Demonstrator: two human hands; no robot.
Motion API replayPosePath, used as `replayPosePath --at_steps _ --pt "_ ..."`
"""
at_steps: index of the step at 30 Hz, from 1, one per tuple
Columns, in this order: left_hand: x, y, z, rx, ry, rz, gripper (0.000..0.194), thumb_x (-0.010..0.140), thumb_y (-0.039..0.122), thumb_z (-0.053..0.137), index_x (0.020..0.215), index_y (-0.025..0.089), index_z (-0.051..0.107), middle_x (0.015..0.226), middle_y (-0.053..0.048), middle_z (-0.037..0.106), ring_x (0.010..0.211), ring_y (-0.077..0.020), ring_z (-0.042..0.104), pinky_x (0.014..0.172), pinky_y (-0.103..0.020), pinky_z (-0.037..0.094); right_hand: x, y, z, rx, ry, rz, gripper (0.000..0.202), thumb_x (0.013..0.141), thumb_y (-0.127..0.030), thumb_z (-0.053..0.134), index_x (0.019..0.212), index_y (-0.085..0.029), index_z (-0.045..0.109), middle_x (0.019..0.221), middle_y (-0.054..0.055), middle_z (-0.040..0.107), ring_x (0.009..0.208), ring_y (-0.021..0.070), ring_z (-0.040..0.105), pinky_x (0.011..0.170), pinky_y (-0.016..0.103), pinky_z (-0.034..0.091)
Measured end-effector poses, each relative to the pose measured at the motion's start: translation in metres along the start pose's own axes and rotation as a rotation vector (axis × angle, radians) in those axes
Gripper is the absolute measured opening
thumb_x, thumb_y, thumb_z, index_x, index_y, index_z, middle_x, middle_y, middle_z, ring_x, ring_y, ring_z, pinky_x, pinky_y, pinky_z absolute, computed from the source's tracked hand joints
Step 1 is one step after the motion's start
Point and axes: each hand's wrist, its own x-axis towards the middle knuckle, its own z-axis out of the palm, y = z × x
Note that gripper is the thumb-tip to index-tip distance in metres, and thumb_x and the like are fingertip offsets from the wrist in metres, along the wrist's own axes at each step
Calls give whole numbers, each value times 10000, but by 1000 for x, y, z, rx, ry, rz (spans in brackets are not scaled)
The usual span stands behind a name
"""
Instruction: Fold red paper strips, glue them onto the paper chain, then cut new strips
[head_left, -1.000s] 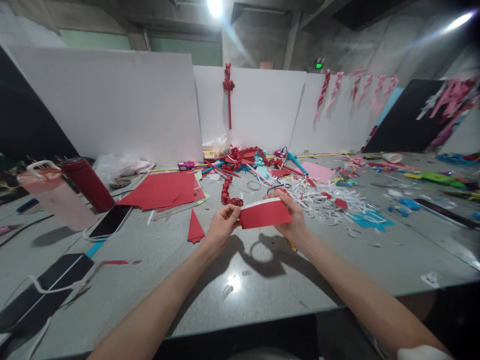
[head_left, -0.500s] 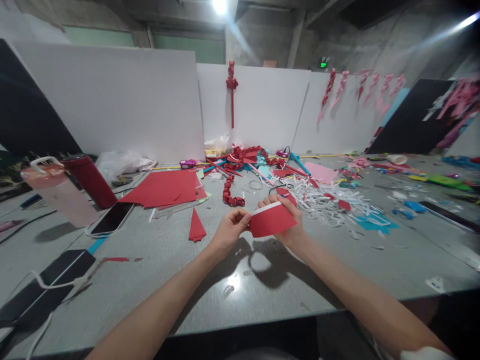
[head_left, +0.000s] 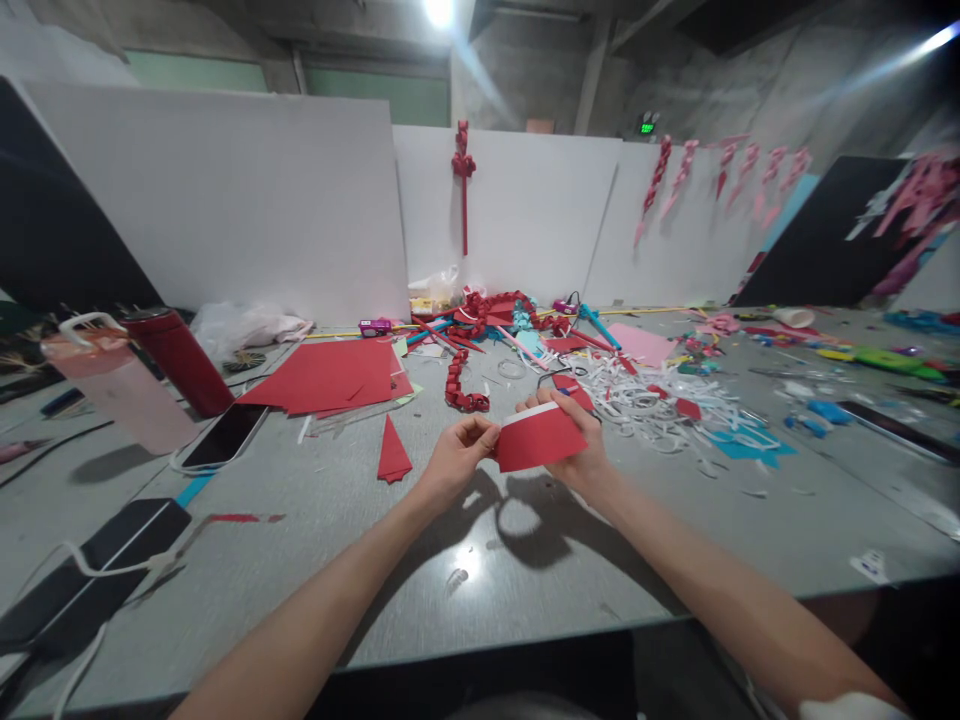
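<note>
Both hands hold a piece of red paper (head_left: 541,440) above the table; a white strip runs along its upper edge. My left hand (head_left: 463,450) pinches the left end between thumb and fingers. My right hand (head_left: 579,440) is closed round the right side, its fingers partly hidden behind the paper. Just beyond lies a short red paper chain (head_left: 457,385). To the left of my left hand is a folded red paper triangle (head_left: 393,455). White paper strips (head_left: 660,405) are heaped past my right hand.
Red sheets (head_left: 330,375) lie stacked at the left, beside a phone (head_left: 225,437), a red flask (head_left: 180,360) and a pink bottle (head_left: 120,385). A red paper ornament (head_left: 463,180) hangs on the white board (head_left: 525,220). Blue scraps (head_left: 750,442) lie at the right.
The red paper has shifted very slightly to the left and tilted a little in my hands. Both hands keep their hold on it.
</note>
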Motion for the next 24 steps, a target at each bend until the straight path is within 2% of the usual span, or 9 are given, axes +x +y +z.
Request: replayPosePath --at_steps 3,4,6,8,9,12,16,20,24 --pt "6 -1 -14 113 -26 -7 290 801 478 837 806 200 754 787 -75 695 715 -182 634 689 -292 529 1 -5 -7 -97 5 -17 429 877 -462 727 672 -236 425 681 -26 371 609 149 366 584 296 373" --pt "8 -1 -19 180 4 3 218 798 405 840 826 203 764 825 -84 714 742 -189 647 697 -290 528 2 -6 -9 -148 9 -25 432 867 -456 749 672 -233 436 678 -28 387 600 143 359 574 291 352" --pt "11 0 -28 316 140 66 124 778 262 829 879 209 779 938 -99 746 814 -202 667 729 -286 521 3 -8 -12 -286 19 -56 437 853 -450 787 666 -229 459 660 -36 406 587 132 338 563 288 306" --pt "13 6 -34 399 216 138 108 811 207 771 917 215 787 1011 -105 760 906 -226 678 813 -309 518 3 -8 -14 -482 19 -105 436 850 -470 802 662 -223 496 642 -39 417 591 128 328 565 292 270" --pt "13 10 -35 413 217 172 101 843 210 735 928 218 790 1022 -105 765 950 -238 679 866 -326 511 3 -8 -14 -581 9 -124 438 848 -491 803 663 -220 514 638 -39 424 596 128 328 567 293 259" --pt "9 29 -33 420 160 269 139 918 264 662 950 225 791 1028 -90 769 1025 -251 674 977 -344 472 2 -4 -10 -783 -43 -108 474 835 -582 785 677 -215 530 639 -42 436 599 125 337 563 288 248" --pt "2 44 -25 641 -54 313 257 1004 377 570 1033 205 757 1067 -69 762 1046 -241 671 979 -341 462 -1 2 -2 -890 -95 -61 519 876 -656 698 696 -211 500 654 -48 425 614 123 362 573 272 272" --pt "-1 36 -19 739 -194 262 362 1039 463 512 993 184 737 983 -47 750 918 -207 659 864 -301 472 -2 6 0 -846 -127 -52 528 958 -674 565 713 -216 471 689 -43 399 665 136 388 621 268 330" --pt "-3 29 -14 698 -239 187 444 1034 515 493 842 171 697 802 -10 670 770 -171 590 739 -272 439 -2 9 -2 -791 -113 -52 489 1006 -632 510 745 -220 478 740 -30 420 734 153 438 692 270 390"
